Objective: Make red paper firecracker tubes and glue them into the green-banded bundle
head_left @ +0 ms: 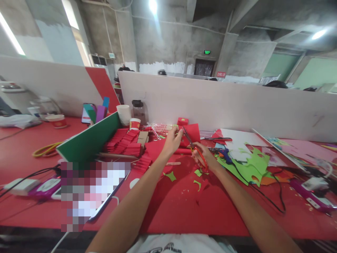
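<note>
My left hand (173, 139) is closed on a piece of red paper (193, 133), held up above the red table. In my right hand (204, 156) is a pair of scissors (202, 160) with orange-red handles, its blades pointing up and left at the paper near my left fingertips. Whether the blades are parted is too small to tell. Scraps of green paper (170, 175) lie on the table below my hands. Behind the held paper stands a small red box (183, 121) with a yellow star.
Stacks of folded red paper (123, 142) lie left of my hands, beside a green divider (86, 137). A glue gun (223, 153) with a black cord and cut green sheets (247, 163) lie right. Paper cups (134, 123) and a bottle (138, 110) stand behind; a tablet (107, 189) lies front left.
</note>
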`<act>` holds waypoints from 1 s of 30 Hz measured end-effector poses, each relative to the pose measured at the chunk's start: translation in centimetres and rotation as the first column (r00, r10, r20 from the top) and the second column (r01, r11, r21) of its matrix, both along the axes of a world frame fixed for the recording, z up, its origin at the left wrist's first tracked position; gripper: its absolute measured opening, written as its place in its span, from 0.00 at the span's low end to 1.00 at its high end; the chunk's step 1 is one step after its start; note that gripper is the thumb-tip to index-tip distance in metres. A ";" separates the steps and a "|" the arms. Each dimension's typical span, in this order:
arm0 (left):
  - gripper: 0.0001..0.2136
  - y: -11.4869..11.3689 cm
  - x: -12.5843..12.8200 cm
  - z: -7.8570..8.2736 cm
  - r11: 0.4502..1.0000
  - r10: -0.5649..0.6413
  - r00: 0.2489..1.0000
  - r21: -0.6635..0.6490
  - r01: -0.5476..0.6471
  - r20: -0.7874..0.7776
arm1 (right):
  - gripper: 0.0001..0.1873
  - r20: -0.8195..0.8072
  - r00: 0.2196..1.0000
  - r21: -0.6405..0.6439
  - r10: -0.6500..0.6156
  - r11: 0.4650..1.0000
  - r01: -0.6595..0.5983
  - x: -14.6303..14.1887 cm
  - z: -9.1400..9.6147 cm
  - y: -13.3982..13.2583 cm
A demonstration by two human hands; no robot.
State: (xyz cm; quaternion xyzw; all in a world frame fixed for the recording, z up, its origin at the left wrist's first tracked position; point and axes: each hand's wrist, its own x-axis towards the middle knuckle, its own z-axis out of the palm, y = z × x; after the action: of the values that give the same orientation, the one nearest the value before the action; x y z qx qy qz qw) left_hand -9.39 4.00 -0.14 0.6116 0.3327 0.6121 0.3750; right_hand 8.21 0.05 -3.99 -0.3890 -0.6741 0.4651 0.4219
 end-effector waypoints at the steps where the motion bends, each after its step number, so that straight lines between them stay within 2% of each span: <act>1: 0.10 0.0 0.0 0.0 1.000 0.000 1.000 0.001 0.000 0.000 | 0.29 0.004 1.000 0.003 0.001 1.000 -0.001 0.0 -0.1 0.1; 10: 0.10 0.1 0.2 -0.3 0.999 -0.039 0.999 0.009 0.039 -0.036 | 0.35 0.023 1.000 0.037 0.021 0.999 -0.022 0.4 -1.1 0.7; 24: 0.10 0.3 0.4 -0.5 0.999 -0.038 0.999 0.004 0.039 -0.028 | 0.34 0.030 0.999 0.033 0.039 0.999 -0.040 0.4 -0.6 0.2; 30: 0.11 0.3 0.5 -0.6 0.999 -0.041 0.999 0.009 0.042 -0.015 | 0.35 0.010 0.999 0.023 0.039 0.999 -0.039 0.4 -1.0 0.5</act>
State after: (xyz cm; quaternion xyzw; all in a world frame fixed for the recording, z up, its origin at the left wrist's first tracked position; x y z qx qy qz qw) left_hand -8.90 4.28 -0.75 0.6246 0.3199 0.6011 0.3823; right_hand 8.56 0.51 -5.02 -0.3731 -0.6887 0.4636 0.4141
